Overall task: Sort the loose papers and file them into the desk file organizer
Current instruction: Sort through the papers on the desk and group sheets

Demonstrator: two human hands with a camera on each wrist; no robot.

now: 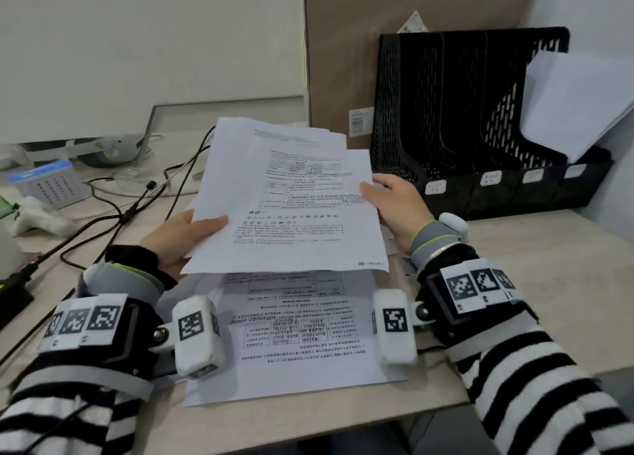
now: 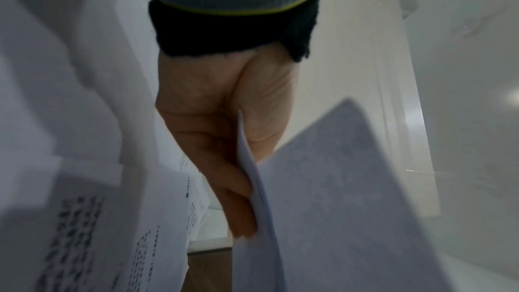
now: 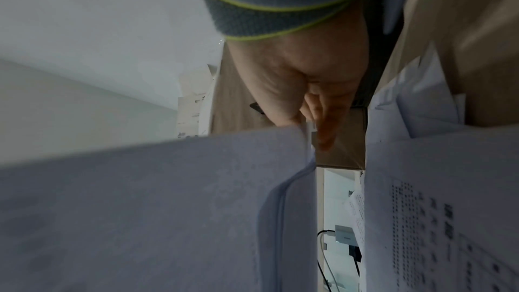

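I hold a loose stack of printed white papers (image 1: 291, 200) above the desk, tilted toward me. My left hand (image 1: 185, 235) pinches the stack's left edge, thumb on top, fingers underneath (image 2: 238, 197). My right hand (image 1: 394, 204) pinches the right edge, thumb on the top sheet; its fingers (image 3: 323, 128) run beneath the papers (image 3: 140, 208). Another printed sheet (image 1: 295, 334) lies flat on the desk below, upside down to me. The black mesh file organizer (image 1: 480, 118) stands at the back right, with white sheets (image 1: 576, 104) leaning in its rightmost slot.
Black cables (image 1: 113, 214) cross the desk on the left, near a blue-lidded box (image 1: 51, 183) and a silver stand (image 1: 103, 145). A brown cardboard panel (image 1: 343, 60) rises behind the organizer. The wooden desk (image 1: 531, 283) has its front edge near my forearms.
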